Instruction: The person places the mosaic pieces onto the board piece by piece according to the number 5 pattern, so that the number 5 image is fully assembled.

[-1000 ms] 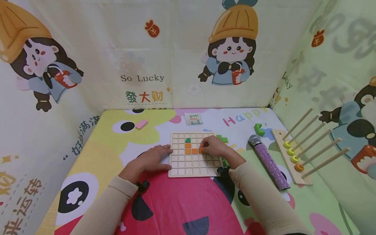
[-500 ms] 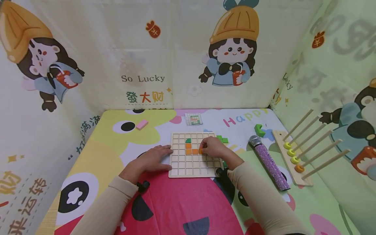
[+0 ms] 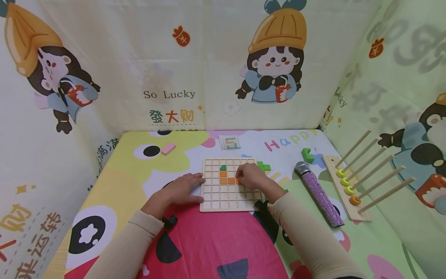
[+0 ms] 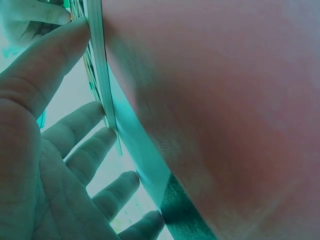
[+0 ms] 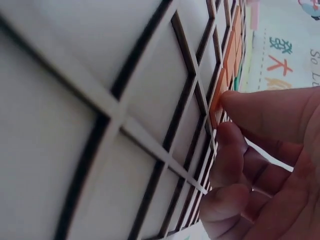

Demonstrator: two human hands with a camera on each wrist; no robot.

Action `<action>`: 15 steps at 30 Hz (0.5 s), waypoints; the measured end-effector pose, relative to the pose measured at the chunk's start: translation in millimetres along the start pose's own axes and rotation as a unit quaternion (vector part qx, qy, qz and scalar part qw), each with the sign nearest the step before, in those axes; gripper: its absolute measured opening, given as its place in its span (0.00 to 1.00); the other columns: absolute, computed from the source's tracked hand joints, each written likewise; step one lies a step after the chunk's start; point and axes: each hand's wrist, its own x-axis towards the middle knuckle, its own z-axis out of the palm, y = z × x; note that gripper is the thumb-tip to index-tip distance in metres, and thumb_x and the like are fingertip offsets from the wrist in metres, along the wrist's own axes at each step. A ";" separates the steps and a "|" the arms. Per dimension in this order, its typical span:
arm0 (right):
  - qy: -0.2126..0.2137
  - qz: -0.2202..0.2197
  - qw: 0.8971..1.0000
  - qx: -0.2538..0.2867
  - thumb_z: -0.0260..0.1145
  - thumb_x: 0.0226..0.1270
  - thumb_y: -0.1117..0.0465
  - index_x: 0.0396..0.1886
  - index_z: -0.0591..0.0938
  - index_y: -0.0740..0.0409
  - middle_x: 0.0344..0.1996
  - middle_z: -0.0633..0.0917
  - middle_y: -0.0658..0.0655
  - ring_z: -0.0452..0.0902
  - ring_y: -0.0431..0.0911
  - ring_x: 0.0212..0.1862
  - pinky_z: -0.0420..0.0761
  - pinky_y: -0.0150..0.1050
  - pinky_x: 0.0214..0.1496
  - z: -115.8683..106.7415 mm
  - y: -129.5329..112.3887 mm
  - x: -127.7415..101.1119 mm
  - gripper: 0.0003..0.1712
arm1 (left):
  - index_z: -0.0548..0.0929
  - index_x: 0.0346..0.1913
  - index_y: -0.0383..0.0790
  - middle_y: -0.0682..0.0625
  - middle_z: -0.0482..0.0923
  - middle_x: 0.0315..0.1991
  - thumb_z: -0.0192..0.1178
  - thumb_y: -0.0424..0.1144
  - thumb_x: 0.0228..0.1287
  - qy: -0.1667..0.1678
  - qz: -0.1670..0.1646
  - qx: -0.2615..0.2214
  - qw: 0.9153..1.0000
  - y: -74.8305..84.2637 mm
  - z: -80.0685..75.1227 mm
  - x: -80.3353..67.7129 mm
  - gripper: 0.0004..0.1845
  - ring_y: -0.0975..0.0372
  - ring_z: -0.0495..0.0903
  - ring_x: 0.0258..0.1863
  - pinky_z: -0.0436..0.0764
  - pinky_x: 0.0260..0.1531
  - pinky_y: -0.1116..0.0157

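A wooden grid board (image 3: 212,202) lies on the table. On it are a green quarter-round tile (image 3: 223,167) and several orange square tiles (image 3: 223,180) forming an L. My right hand (image 3: 253,176) is over the board's right half. In the right wrist view its thumb and forefinger pinch an orange square tile (image 5: 218,100) sitting in a cell at the row's end; the other fingers are curled, and part of the tile is hidden. With fingers spread and fairly straight, my left hand (image 3: 181,188) touches the board's left edge; its thumb (image 4: 60,55) rests against that edge in the left wrist view.
A small pattern card (image 3: 229,142) lies behind the board. Green blocks (image 3: 265,166) sit at its right, partly behind my right arm. Farther right are a green block (image 3: 307,155), a purple glittery microphone (image 3: 320,195) and a peg stand (image 3: 348,190). A pink block (image 3: 168,148) lies back left.
My right hand has shifted very slightly at the same orange tile, and its forearm has moved a little left. The left hand stays at the board's edge.
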 end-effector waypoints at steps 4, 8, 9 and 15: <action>-0.012 -0.004 0.999 0.037 0.69 0.69 0.63 0.39 0.87 0.54 0.35 0.87 0.51 0.78 0.44 0.38 0.81 0.42 0.45 -5.2 3.0 -3.9 0.03 | 0.72 0.76 0.46 0.44 0.64 0.79 0.73 0.57 0.59 -0.001 -0.001 -0.004 1.000 0.5 -1.1 -0.8 0.44 0.44 0.61 0.79 0.65 0.75 0.42; -0.018 -0.008 0.996 0.085 0.69 0.70 0.61 0.42 0.87 0.56 0.38 0.86 0.52 0.78 0.45 0.39 0.81 0.42 0.45 -11.6 12.8 -8.0 0.05 | 0.72 0.76 0.46 0.44 0.64 0.79 0.73 0.57 0.58 0.001 0.000 -0.002 1.000 0.2 -0.8 -1.1 0.44 0.44 0.62 0.78 0.67 0.74 0.43; -0.017 -0.008 0.996 0.091 0.69 0.71 0.60 0.43 0.86 0.56 0.38 0.86 0.52 0.78 0.45 0.39 0.81 0.42 0.45 -13.0 16.5 -8.9 0.06 | 0.72 0.76 0.46 0.44 0.65 0.79 0.73 0.57 0.58 0.002 0.001 -0.001 1.000 0.3 -0.8 -1.2 0.44 0.44 0.62 0.78 0.67 0.74 0.43; 0.002 0.004 0.994 0.109 0.67 0.73 0.59 0.49 0.86 0.58 0.43 0.87 0.56 0.81 0.49 0.45 0.82 0.46 0.48 -23.5 40.6 -14.1 0.10 | 0.72 0.76 0.46 0.45 0.65 0.79 0.73 0.58 0.58 0.002 0.000 0.000 1.000 1.4 -0.5 -1.2 0.44 0.45 0.62 0.78 0.67 0.74 0.43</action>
